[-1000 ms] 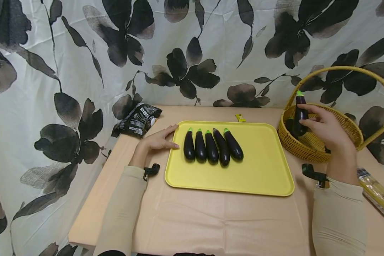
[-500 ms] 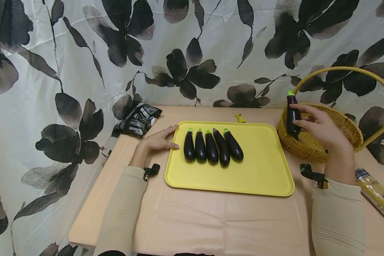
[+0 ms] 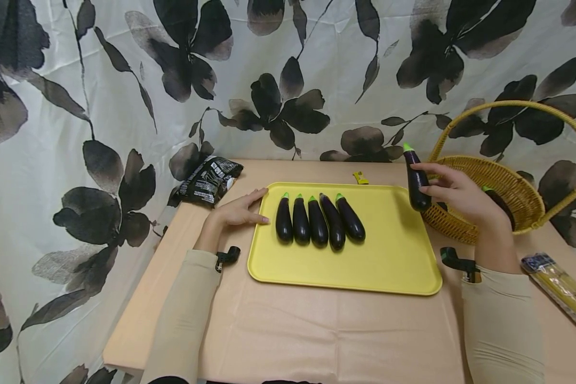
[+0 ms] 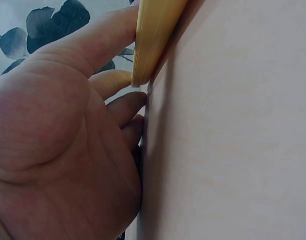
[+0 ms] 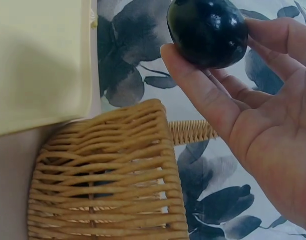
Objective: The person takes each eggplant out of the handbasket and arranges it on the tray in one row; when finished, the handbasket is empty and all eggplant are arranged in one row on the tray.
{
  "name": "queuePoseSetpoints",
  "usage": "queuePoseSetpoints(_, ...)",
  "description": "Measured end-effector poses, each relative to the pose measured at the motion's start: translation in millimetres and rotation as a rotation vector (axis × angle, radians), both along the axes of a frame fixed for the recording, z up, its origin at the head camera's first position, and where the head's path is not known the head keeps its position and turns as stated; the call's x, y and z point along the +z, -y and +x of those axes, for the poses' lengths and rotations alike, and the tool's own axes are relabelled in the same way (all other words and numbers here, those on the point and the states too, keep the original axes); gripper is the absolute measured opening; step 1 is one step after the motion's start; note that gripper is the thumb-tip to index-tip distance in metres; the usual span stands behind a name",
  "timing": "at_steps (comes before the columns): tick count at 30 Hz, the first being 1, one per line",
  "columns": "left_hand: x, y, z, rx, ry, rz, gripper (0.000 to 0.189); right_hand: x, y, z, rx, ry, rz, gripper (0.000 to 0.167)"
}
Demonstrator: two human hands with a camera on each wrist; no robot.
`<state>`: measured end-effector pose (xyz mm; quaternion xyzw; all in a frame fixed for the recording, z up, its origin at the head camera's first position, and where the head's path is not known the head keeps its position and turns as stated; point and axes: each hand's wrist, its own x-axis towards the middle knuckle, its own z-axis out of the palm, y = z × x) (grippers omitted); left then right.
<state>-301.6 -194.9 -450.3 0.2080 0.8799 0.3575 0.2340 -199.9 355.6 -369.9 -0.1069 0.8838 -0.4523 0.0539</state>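
My right hand (image 3: 465, 197) pinches a dark purple eggplant (image 3: 416, 182) between thumb and fingers, its green stem end up. It hangs at the tray's right edge, beside the wicker basket (image 3: 523, 189). In the right wrist view the eggplant's (image 5: 207, 32) rounded bottom shows above the basket's woven side. My left hand (image 3: 237, 212) rests against the left edge of the yellow tray (image 3: 389, 256), fingers extended and thumb at the rim (image 4: 155, 40). Several eggplants (image 3: 318, 221) lie in a row on the tray. Another eggplant (image 3: 499, 207) shows inside the basket, partly hidden by my right hand.
A black printed packet (image 3: 208, 180) lies at the table's back left. Behind the tray is a small yellow wrapper (image 3: 360, 177). A long yellow package (image 3: 561, 288) lies at the right, near my sleeve. The basket's tall handle (image 3: 513, 104) arches above it. A floral curtain hangs behind.
My right hand has lifted the eggplant out of the basket and moved it left, over the basket's rim to the tray's right edge. The left hand and the row of eggplants have stayed put.
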Motion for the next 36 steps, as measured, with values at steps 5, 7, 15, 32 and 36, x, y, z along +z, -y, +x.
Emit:
queuePoseSetpoints(5,-1.0,0.4,-0.4,-0.002,-0.005,-0.004,0.109,-1.0,6.3,-2.9,0.016,0.026,-0.003,0.050)
queuePoseSetpoints(7,-1.4,0.4,-1.0,-0.003,-0.006,-0.003,0.109,-1.7,9.1,-4.3,0.030,0.024,0.004,0.049)
queuePoseSetpoints(15,-1.1,0.7,-2.7,-0.001,0.002,-0.005,0.109,-9.7,21.8,-12.5,0.099,0.017,0.004,0.049)
queuePoseSetpoints(32,-1.0,0.2,-3.1,0.005,0.013,0.003,0.107,-25.9,56.5,-19.0,0.198,0.125,0.080,0.053)
queuePoseSetpoints(36,-1.4,0.2,-2.8,0.008,0.018,0.005,0.108,-30.7,60.4,-20.7,0.201,0.153,0.112,0.054)
